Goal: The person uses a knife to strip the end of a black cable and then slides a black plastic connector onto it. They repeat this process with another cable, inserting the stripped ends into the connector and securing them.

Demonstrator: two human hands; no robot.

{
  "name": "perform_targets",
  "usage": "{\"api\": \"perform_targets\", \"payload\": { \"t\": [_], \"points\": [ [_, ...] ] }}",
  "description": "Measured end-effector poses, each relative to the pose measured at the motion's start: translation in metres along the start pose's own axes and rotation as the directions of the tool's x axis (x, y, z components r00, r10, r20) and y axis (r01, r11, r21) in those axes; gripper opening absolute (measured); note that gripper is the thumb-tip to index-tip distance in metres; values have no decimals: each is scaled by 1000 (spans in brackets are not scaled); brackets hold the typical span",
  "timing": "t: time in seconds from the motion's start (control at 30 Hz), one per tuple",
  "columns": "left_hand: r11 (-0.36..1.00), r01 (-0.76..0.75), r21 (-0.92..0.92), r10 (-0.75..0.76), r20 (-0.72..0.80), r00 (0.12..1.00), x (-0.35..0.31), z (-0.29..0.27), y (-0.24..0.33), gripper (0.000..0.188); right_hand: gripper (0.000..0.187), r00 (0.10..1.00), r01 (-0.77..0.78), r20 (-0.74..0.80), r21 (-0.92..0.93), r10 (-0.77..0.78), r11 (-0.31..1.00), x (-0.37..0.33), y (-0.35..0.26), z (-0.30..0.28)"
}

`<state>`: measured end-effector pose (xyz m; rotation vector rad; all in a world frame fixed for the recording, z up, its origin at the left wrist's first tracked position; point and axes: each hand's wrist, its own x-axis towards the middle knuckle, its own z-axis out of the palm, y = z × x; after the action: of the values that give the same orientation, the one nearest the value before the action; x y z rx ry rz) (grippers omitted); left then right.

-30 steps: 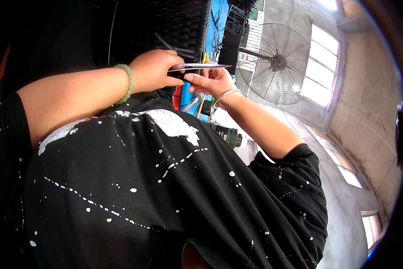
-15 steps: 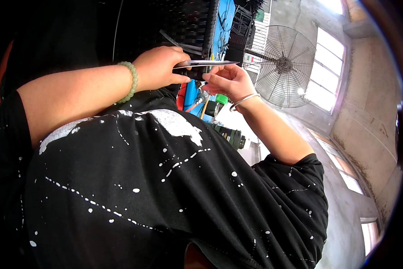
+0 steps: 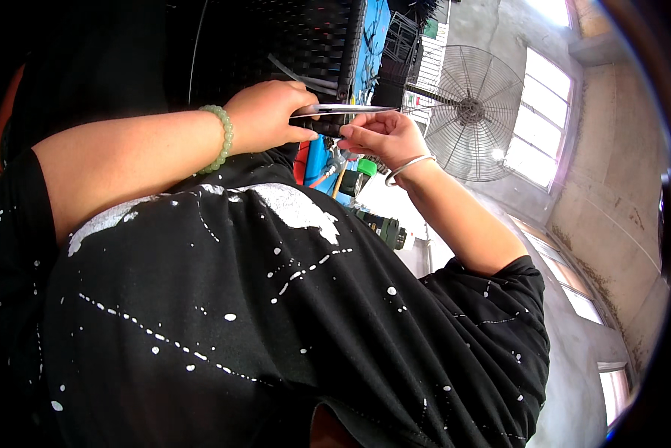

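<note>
A black shirt (image 3: 276, 328) flecked with white filled the lower half of the view, from nine o'clock round to five o'clock. Behind the hands, at twelve o'clock, stood a dark woven panel (image 3: 291, 45) with a blue edge. A big wire-caged fan (image 3: 473, 112) hung at one to two o'clock, in front of a concrete wall (image 3: 612, 194) with bright windows. The left forearm ran in from nine o'clock and carried a green bead bracelet (image 3: 220, 138) at the wrist. The left hand (image 3: 268, 116), near twelve o'clock, had its fingers wrapped shut around the dark handle of a thin metal tool (image 3: 343, 110), whose silvery blade pointed toward one o'clock. The right hand (image 3: 384, 138), just at the three o'clock side of the left one, wore a silver bangle (image 3: 410, 168); its fingers were curled together and pinched at the tool's dark handle end, touching the left thumb. Whether it gripped a separate small piece there could not be told. Below the hands, at about six o'clock of them, lay a green-and-black power tool (image 3: 380, 224), blurred.
</note>
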<state>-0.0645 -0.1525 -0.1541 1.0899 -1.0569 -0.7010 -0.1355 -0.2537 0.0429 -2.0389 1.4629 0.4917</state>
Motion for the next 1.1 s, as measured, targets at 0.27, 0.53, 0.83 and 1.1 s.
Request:
{"api": "perform_targets", "payload": {
  "t": [0.27, 0.53, 0.83, 1.1],
  "points": [
    [998, -68, -1, 68, -86, 994, 2, 6, -5, 27, 14, 995, -103, 26, 89, 101, 991, 6, 4, -6],
    [998, -67, 13, 68, -79, 995, 2, 7, -7, 27, 10, 991, -132, -5, 13, 132, 991, 3, -11, 4],
    [1000, 11, 25, -12, 10, 1000, 1, 0, 4, 29, 15, 995, 50, -83, -72, -56, 996, 2, 6, 11],
    [999, -22, 28, 22, 5, 1000, 2, 1, 0, 28, 20, 966, 135, -216, -30, -139, 990, -8, 8, 27]
  ]
}}
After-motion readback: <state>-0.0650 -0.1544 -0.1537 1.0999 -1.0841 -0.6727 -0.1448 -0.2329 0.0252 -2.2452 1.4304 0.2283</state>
